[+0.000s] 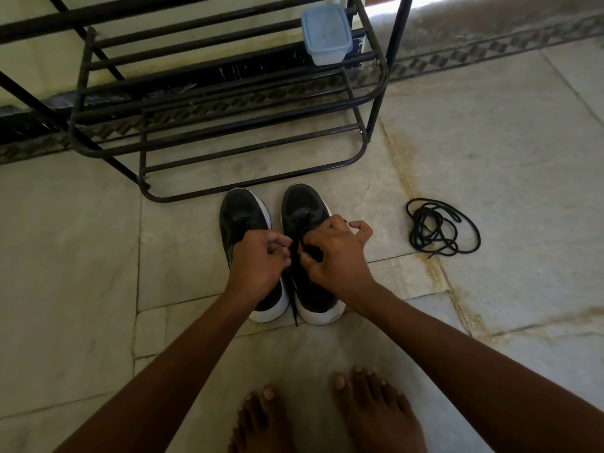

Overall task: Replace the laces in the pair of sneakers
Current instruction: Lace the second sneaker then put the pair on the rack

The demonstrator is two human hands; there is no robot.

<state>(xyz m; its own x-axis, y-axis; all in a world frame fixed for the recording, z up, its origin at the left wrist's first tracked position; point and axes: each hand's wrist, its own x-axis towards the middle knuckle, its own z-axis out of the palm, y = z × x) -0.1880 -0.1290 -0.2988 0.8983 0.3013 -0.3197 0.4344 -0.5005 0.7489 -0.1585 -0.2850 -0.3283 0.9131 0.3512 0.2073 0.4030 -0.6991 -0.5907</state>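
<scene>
**Both hands work on the lace of the right sneaker**

Two black sneakers with white soles stand side by side on the stone floor (490, 158), with the toes pointing to the far side. The left sneaker (240, 212) is partly covered by the left hand (258, 256). The right sneaker (304, 204) is just beside it, and both hands meet above its middle part.

The fingers of the left hand are curled and they pinch a black lace (295, 253) at the inner side of the right sneaker. The right hand (336, 253) also has curled fingers, which grip the same lace from the right side; its thumb sticks out to the right. One end of this lace hangs down between the two heels and reaches the floor.

A second loose lace (441, 227) lies in a coil on the floor, well apart to the right of the sneakers.

On the far side stands a black metal rack (228, 132), close to the toes. A pale blue lidded box (327, 34) sits on its upper bars. Two bare feet (327, 416) are at the near edge.
</scene>
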